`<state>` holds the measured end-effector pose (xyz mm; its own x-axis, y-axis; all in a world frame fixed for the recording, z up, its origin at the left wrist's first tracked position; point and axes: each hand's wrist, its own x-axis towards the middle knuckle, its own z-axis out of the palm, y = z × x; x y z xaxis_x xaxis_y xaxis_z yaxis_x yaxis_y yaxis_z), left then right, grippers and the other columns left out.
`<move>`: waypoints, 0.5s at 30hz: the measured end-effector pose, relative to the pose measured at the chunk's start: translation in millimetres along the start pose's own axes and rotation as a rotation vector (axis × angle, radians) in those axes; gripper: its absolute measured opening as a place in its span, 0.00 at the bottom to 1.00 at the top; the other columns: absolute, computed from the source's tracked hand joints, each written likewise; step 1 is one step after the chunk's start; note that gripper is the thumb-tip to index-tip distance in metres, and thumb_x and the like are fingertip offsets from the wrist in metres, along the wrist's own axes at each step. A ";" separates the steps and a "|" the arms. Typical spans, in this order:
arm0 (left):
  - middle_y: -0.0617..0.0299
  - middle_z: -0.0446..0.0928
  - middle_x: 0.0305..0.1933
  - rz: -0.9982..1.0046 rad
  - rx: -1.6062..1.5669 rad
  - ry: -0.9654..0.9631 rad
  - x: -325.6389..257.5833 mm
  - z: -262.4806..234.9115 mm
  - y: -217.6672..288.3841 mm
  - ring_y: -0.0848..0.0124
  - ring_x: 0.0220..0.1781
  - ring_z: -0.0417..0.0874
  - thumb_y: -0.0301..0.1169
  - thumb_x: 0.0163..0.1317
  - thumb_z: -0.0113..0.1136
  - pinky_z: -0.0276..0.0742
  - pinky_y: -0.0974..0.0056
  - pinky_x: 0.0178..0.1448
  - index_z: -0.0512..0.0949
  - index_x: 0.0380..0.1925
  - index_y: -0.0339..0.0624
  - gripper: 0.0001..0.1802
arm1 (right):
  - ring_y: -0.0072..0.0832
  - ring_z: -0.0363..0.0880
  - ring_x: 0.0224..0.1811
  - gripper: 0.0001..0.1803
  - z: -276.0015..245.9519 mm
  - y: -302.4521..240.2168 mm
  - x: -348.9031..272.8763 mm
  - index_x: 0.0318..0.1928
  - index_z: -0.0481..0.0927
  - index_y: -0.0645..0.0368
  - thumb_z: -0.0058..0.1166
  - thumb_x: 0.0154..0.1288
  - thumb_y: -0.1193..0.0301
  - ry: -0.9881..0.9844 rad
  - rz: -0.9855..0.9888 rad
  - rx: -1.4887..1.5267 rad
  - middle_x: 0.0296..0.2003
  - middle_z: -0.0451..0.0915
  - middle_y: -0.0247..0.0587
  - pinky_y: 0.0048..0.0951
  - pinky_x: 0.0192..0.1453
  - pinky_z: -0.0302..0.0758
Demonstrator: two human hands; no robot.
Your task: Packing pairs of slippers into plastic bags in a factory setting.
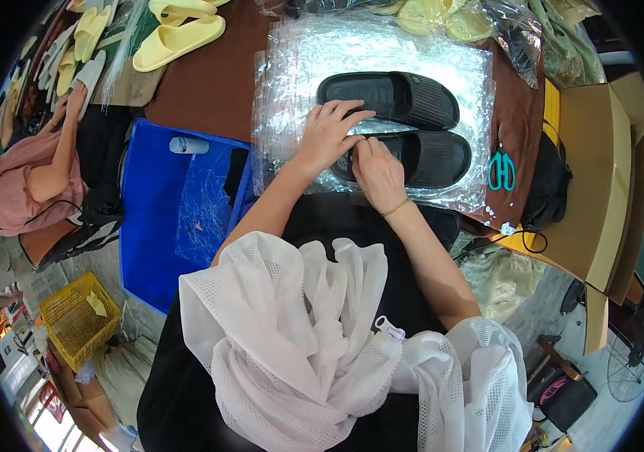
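Observation:
Two black slides lie side by side, soles down, on a stack of clear plastic bags [292, 83], their ridged straps toward the right. My left hand [327, 135] reaches over the heel of the farther slide [431, 102], fingers apart and resting near its footbed; its thumb points toward the nearer slide. At the heel of the nearer slide [442, 160] my right hand [380, 173] has its fingers pressed together, close to the left thumb. Whatever sits between those right fingertips is hidden.
Teal scissors [501, 170] lie right of the bags on the brown cloth. A blue bin [145, 211] stands at the left, an open cardboard box [589, 181] at the right. Yellow slides [178, 44] are at the far left, where a person [32, 177] handles a grey slide.

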<state>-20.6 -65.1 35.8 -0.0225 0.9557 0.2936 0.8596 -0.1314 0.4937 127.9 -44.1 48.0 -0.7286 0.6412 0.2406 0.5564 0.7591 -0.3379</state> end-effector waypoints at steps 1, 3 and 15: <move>0.68 0.68 0.58 -0.008 -0.008 -0.009 0.4 -0.5 0.9 0.64 0.60 0.66 0.36 0.51 0.61 0.57 0.55 0.62 0.72 0.54 0.60 0.26 | 0.35 0.75 0.33 0.08 0.4 1.2 -0.7 0.34 0.70 0.62 0.53 0.54 0.74 0.007 0.007 0.022 0.29 0.70 0.42 0.32 0.33 0.76; 0.68 0.68 0.58 -0.016 -0.018 -0.019 0.5 -0.8 2.2 0.64 0.60 0.65 0.36 0.51 0.61 0.57 0.55 0.62 0.72 0.54 0.59 0.26 | 0.35 0.75 0.33 0.08 0.9 2.3 -1.8 0.34 0.70 0.62 0.53 0.54 0.74 0.006 0.002 0.021 0.29 0.70 0.42 0.32 0.33 0.75; 0.68 0.68 0.59 -0.010 -0.006 -0.015 0.0 0.0 1.7 0.63 0.60 0.66 0.37 0.51 0.61 0.58 0.54 0.62 0.72 0.54 0.59 0.26 | 0.35 0.75 0.34 0.08 -3.0 8.3 -3.4 0.34 0.71 0.60 0.54 0.54 0.77 0.016 -0.001 0.169 0.28 0.71 0.41 0.34 0.36 0.74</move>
<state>-19.2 -65.3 36.6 -0.0234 0.9607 0.2765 0.8563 -0.1234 0.5014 136.2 -39.7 47.1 -0.7221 0.6431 0.2551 0.4794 0.7310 -0.4856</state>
